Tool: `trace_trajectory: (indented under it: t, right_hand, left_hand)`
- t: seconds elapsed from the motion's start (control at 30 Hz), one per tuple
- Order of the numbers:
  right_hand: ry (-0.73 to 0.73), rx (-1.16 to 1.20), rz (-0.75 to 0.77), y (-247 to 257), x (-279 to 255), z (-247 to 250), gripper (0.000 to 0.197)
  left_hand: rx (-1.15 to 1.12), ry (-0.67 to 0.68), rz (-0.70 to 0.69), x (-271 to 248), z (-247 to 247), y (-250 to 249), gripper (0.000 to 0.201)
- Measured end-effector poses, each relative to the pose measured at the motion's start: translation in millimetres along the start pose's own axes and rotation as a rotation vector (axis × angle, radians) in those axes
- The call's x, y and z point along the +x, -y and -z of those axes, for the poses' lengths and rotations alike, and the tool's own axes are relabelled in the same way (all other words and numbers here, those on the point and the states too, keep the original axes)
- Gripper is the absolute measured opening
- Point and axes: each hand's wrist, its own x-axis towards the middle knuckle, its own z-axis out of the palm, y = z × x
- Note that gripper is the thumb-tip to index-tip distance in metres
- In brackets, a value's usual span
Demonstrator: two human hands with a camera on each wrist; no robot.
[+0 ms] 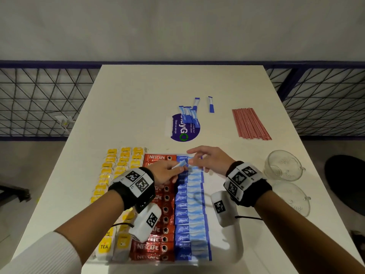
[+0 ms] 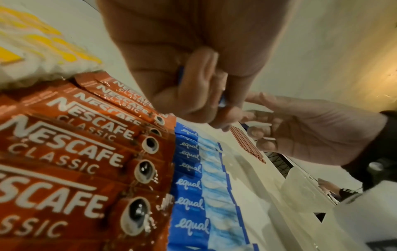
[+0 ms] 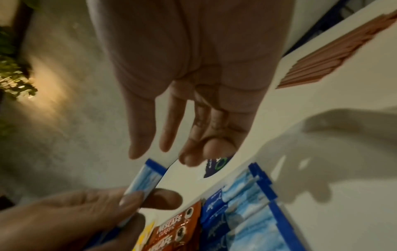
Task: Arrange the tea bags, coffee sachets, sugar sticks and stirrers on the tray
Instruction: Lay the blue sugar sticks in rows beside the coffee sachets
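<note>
My left hand [image 1: 176,168] pinches one blue sugar stick [image 1: 180,165] [image 3: 143,181] between thumb and fingers, above the far end of the tray [image 1: 225,246]. The right hand [image 1: 194,157] [image 3: 163,152] hovers just beyond the stick's free end with fingers spread, holding nothing. On the tray lie columns of yellow tea bags [image 1: 110,167], red Nescafe coffee sachets [image 1: 158,246] [image 2: 71,152] and blue Equal sugar sticks [image 1: 189,218] [image 2: 193,183]. Several loose sugar sticks [image 1: 188,113] and a flat bunch of red stirrers [image 1: 250,124] lie on the table beyond the tray.
A purple round sticker [image 1: 185,131] sits on the white table [image 1: 138,95] under the loose sticks. Two clear glass cups [image 1: 284,165] [image 1: 292,198] stand at the right edge. Wire fencing runs behind the table.
</note>
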Motion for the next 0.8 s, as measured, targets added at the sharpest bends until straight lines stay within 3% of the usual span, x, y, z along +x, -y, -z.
trace_trajectory:
  t: [0.13, 0.23, 0.37, 0.57, 0.73, 0.8]
  right_hand:
    - [-0.003, -0.098, 0.008, 2, 0, -3, 0.015]
    - [-0.026, -0.064, -0.028, 0, -3, 4, 0.005]
    - [-0.049, 0.009, -0.104, -5, -4, 16, 0.016]
    - [-0.05, 0.101, -0.185, -22, 0, 17, 0.015]
    - [-0.133, 0.252, -0.225, -31, 8, 11, 0.014]
    - [-0.142, 0.28, -0.24, -31, 12, 11, 0.002]
  left_hand:
    - [-0.027, 0.036, -0.013, 1, -3, -7, 0.025]
    - [-0.175, 0.023, -0.032, 4, -3, -6, 0.01]
    - [-0.344, -0.083, -0.021, 4, 4, -1, 0.016]
    - [-0.127, -0.188, 0.017, 9, 6, 5, 0.027]
    - [-0.012, -0.322, -0.015, 16, 2, 7, 0.008]
    - [-0.032, -0.372, -0.001, 21, 2, 9, 0.013]
